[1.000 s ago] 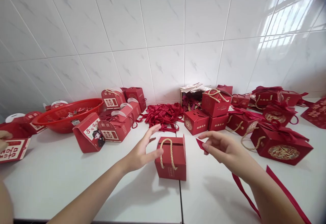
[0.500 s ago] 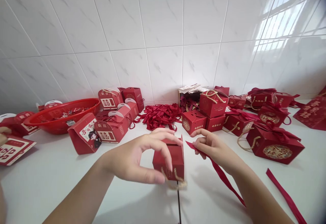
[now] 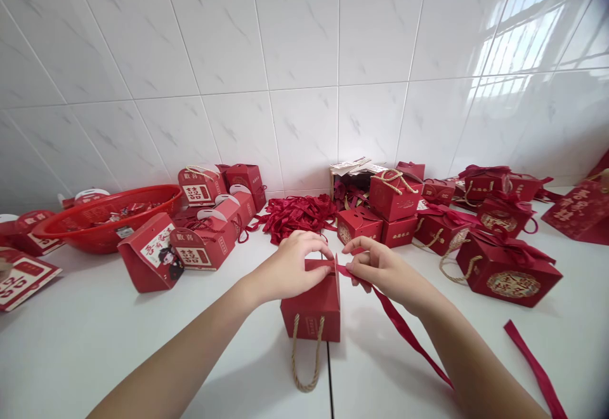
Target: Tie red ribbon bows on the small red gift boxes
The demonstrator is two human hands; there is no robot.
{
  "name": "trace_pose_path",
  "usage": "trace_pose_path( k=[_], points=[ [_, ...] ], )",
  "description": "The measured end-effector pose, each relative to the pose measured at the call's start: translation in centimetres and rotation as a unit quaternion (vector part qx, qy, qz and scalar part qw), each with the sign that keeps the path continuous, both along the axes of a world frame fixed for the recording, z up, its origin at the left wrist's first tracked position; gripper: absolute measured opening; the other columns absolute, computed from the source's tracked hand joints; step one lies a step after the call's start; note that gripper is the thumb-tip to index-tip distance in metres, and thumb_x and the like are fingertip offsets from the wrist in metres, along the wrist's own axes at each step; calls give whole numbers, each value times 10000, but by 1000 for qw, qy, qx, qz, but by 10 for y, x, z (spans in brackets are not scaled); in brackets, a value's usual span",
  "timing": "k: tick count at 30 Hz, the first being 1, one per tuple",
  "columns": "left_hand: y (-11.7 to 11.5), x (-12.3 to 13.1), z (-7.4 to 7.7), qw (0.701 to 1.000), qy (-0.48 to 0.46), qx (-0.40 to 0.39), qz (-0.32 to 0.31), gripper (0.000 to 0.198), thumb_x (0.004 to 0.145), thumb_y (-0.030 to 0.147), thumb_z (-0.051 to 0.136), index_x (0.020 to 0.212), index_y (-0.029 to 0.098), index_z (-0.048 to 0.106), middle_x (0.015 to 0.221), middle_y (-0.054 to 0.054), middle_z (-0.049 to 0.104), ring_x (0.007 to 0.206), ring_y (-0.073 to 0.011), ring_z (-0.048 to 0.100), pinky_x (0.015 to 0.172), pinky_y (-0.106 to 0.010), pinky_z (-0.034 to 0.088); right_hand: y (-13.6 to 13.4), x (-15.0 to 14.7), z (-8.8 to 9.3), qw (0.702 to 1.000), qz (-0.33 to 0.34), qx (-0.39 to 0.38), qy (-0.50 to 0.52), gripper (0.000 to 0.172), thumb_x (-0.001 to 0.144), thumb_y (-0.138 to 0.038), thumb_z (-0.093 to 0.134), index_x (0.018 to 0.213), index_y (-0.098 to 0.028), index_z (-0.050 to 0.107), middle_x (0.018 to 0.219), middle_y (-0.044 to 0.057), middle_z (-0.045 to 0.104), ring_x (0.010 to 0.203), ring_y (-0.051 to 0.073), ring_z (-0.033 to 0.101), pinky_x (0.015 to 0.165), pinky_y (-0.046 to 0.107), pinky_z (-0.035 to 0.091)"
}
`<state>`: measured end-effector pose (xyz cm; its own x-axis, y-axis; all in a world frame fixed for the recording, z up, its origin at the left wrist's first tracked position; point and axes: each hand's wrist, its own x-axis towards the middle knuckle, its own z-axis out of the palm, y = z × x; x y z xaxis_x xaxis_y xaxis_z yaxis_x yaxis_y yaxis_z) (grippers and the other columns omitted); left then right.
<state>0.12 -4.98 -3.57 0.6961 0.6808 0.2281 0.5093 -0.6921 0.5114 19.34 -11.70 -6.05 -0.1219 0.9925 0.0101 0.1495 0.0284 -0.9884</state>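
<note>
A red gift box stands upright before me, its rope handle hanging down the near side onto the table. My left hand is closed on the top flap of this box, thumb and fingers pinching near its upper edge. Just right of the flap, my right hand pinches one end of a dark red ribbon. The ribbon's tip reaches the flap's right face; whether it passes through a hole there I cannot tell. Its other end trails toward me beneath my right forearm.
A loose ribbon strip lies at the right front. Behind the box is a heap of ribbons. Finished-looking bow-tied boxes stand right; a red basin with small wrapped pieces and several printed boxes stand left.
My left hand has moved from hovering open over the box to gripping its top flap. The rope handle has dropped straight. My right hand has brought the ribbon tip left to the flap.
</note>
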Motion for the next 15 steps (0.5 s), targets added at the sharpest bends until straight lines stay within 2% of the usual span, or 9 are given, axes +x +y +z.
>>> trace_pose_path(
  k=[4,8,10,12,13,15],
  points=[
    [-1,3,2,1000,-8,20,-5,118,772,288,609,844,284,701,1122,-35,629,1146,-276,504,992,-447,399,5,-3,-2,1000,16,8,-1,207,811,-324,577,967,-221,489,584,-78,481,537,100,445,530,235,332],
    [-1,4,3,998,-6,54,-10,99,811,259,576,750,241,652,1038,-25,652,1074,-250,528,957,-442,407,8,-4,-6,998,17,37,-41,209,852,-353,531,1009,-221,494,623,-58,506,573,116,485,559,254,388],
    [-3,4,6,998,-19,64,-2,105,831,214,543,754,227,614,1027,-24,641,1056,-233,532,943,-427,411,9,-3,-6,989,-18,97,-107,266,855,-376,534,1079,-233,519,783,-2,589,710,152,548,641,295,434],
    [-7,2,13,997,-46,64,1,116,852,192,514,765,221,585,1036,-24,622,1058,-213,530,930,-390,418,10,-4,-3,970,-27,176,-168,315,854,-385,551,1146,-266,547,1033,46,604,927,193,556,762,334,448],
    [-9,1,17,996,-59,63,-3,118,862,197,508,771,221,578,1048,-24,611,1069,-204,527,932,-371,417,10,-6,-1,961,-12,211,-178,301,860,-377,551,1143,-276,571,1120,50,587,1011,202,537,817,343,442],
    [-16,-3,26,994,-86,67,-10,115,877,227,509,783,224,575,1085,-22,588,1090,-190,518,949,-343,405,10,-10,8,954,34,250,-160,220,882,-350,531,1051,-258,637,1106,42,610,1027,194,543,849,330,444]
  ],
)
